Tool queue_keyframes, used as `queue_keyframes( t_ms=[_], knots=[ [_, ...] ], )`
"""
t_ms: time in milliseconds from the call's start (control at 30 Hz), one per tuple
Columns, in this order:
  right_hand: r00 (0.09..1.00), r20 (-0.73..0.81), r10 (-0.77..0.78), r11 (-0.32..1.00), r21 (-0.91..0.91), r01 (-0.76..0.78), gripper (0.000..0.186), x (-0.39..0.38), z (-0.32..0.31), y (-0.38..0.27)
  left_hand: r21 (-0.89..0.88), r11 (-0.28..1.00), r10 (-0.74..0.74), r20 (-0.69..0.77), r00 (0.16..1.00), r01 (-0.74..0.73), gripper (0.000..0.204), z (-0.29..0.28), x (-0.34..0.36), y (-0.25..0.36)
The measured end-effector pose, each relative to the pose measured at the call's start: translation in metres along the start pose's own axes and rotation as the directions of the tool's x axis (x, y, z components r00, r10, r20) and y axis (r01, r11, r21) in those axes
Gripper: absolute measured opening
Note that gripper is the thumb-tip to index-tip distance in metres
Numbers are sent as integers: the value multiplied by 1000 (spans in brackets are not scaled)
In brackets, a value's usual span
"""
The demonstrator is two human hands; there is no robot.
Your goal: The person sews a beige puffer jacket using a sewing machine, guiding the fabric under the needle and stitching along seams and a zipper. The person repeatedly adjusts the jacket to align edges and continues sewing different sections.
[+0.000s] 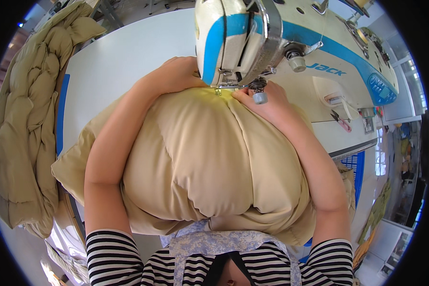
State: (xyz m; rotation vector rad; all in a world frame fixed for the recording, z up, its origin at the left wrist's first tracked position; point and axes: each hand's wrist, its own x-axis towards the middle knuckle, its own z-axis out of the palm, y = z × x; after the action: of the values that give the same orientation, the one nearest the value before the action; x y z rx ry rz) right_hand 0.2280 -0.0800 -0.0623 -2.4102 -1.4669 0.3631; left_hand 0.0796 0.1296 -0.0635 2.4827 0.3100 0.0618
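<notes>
A puffy tan quilted piece (205, 162) fills the middle of the view, bulging between my forearms. My left hand (176, 74) presses flat on its far left edge, just left of the sewing machine's presser foot. My right hand (264, 102) holds the padded fabric down on the right of the needle area, fingers curled over the seam. The white and blue sewing machine (291, 43) stands over the fabric's far edge, its head right above my hands. The needle itself is hidden by the machine head.
A stack of similar tan quilted pieces (28, 119) hangs over the left edge of the white table (119, 57). Small pink-handled snips (341, 121) lie on the machine bed at right. Other workstations show at the far right.
</notes>
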Motion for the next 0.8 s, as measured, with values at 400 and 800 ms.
queue_keyframes(
  t_ms=[400, 800],
  knots=[
    [1000, 8, 30, 999, 40, -30, 44, -3, -2, -1, 71, 996, -43, -22, 999, 45, 40, 4, -4, 4],
    [674, -448, -587, 786, -116, 607, 35, -115, -84, -71, -356, 934, 30, -42, 999, -43, 30, -54, -134, 125]
  ],
)
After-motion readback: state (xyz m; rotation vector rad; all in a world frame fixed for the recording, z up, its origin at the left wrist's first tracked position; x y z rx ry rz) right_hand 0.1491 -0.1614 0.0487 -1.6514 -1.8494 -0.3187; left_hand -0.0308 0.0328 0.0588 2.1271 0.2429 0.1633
